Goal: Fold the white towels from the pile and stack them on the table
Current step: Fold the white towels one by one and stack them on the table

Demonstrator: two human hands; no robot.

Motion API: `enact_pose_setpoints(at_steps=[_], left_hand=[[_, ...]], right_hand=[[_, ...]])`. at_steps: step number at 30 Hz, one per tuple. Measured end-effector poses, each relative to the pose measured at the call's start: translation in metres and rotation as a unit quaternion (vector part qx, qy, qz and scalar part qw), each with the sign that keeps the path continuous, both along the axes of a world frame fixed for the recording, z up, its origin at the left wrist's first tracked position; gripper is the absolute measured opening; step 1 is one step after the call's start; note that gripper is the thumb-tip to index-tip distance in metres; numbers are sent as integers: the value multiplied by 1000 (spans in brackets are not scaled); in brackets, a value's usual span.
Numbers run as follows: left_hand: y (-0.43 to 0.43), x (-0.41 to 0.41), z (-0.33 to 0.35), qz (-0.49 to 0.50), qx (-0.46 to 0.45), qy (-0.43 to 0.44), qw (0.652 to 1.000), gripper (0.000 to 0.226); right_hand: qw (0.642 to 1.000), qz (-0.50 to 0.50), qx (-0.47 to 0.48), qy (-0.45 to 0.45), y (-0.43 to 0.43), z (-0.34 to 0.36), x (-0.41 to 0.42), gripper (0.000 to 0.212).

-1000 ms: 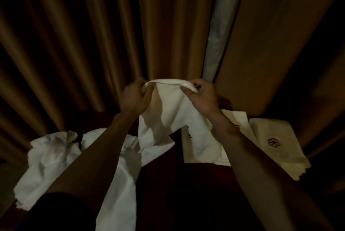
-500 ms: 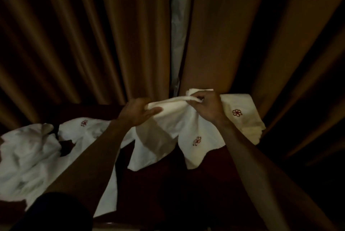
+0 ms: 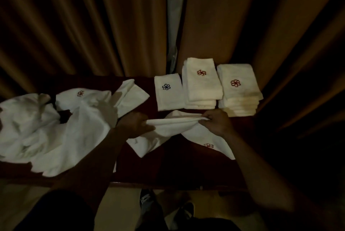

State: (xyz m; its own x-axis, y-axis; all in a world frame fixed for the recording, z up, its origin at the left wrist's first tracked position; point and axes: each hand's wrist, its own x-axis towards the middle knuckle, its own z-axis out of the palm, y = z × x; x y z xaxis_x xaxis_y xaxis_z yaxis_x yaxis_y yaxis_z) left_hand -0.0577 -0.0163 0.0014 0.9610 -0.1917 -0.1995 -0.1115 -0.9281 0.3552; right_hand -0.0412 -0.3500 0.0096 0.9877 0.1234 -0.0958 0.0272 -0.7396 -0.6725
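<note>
Towel stretched along the counter's front edge, left hand and right hand each pinching one end of its upper fold.

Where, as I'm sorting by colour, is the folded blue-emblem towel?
In the head view, the blue-emblem towel lies near the far edge of the table, right of centre, just left of a red-emblem stack.

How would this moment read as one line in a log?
phase: folding; left hand: pinches towel; right hand: pinches towel; towel: stretched over table; unfolded pile: left; folded stacks: far right
</note>
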Motion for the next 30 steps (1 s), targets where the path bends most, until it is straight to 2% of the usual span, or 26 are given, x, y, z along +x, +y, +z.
enact_pose_setpoints(at_steps=[2,6,8,12,14,16,18,20,21,24,26,30], left_hand=[[1,-10,-12,6,45,24,999,42],[2,-36,-38,2,109,114,987,77],[1,-48,-51,6,128,135,983,72],[-3,-63,-66,10,161,112,980,58],[0,-68,-70,12,177,114,978,62],[4,-73,-73,-9,202,155,967,76],[9,-76,-72,16,180,231,956,97],[16,-75,-71,91,103,302,943,109],[20,-74,-72,106,88,304,943,102],[27,-65,-79,77,159,183,967,70],[25,-62,-80,55,175,131,974,52],[14,-58,-91,-20,144,75,987,37]], right_hand=[[999,3,-21,24,-8,-12,-11,7],[993,23,-62,98,-24,-31,-39,7],[987,42,-83,128,-28,-38,-55,8],[983,54,-73,159,-23,-50,-81,15],[978,69,-80,179,-19,-54,-89,20],[973,72,-78,205,-16,-55,-97,21],[970,76,-85,216,-13,-54,-106,23],[971,64,-98,208,-10,-56,-115,27],[973,54,-100,201,-8,-58,-120,27],[980,15,-96,175,-2,-69,-129,29],[983,-16,-92,161,2,-79,-135,32],[985,-19,-91,148,7,-93,-136,61]])
